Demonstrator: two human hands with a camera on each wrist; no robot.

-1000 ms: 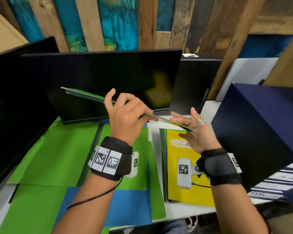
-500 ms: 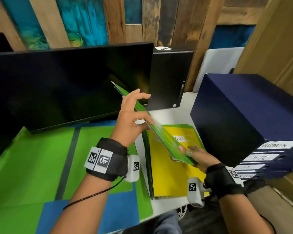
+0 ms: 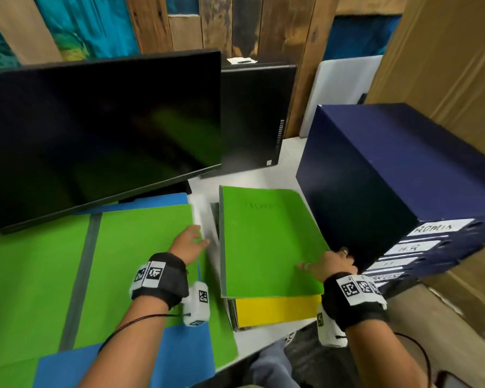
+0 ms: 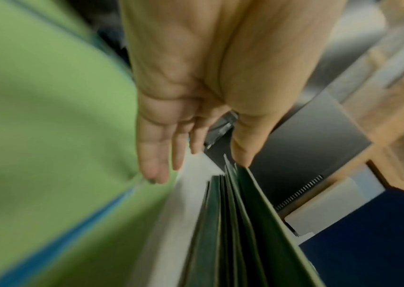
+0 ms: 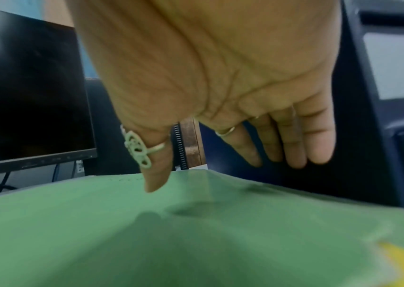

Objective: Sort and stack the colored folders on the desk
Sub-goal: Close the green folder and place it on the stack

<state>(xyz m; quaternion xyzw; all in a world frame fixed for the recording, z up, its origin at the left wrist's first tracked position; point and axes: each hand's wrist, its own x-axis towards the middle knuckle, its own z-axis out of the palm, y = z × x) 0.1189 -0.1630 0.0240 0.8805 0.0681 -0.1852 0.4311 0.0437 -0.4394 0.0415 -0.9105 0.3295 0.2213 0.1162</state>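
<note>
A green folder [image 3: 266,242] lies flat on top of a stack, covering most of a yellow folder [image 3: 275,309] whose near strip shows. My right hand [image 3: 324,264] hovers at the green folder's near right corner, fingers straight and empty; in the right wrist view the right hand [image 5: 220,155] sits just above the green folder [image 5: 171,233]. My left hand [image 3: 192,242] is open over the gap left of the stack, by a green folder [image 3: 140,247] lying on the desk. In the left wrist view the left hand [image 4: 191,151] hangs beside the stack's edges [image 4: 235,233].
More green and blue folders [image 3: 31,289] cover the desk's left part. A black monitor [image 3: 95,130] and a black computer case [image 3: 252,116] stand behind. A dark blue box of labelled files [image 3: 389,186] stands right of the stack. White desk [image 3: 252,340] shows near the front edge.
The green folder, held tilted in the air by both hands, came down flat onto the yellow folder. Both hands let go of it; the left one moved away to the left.
</note>
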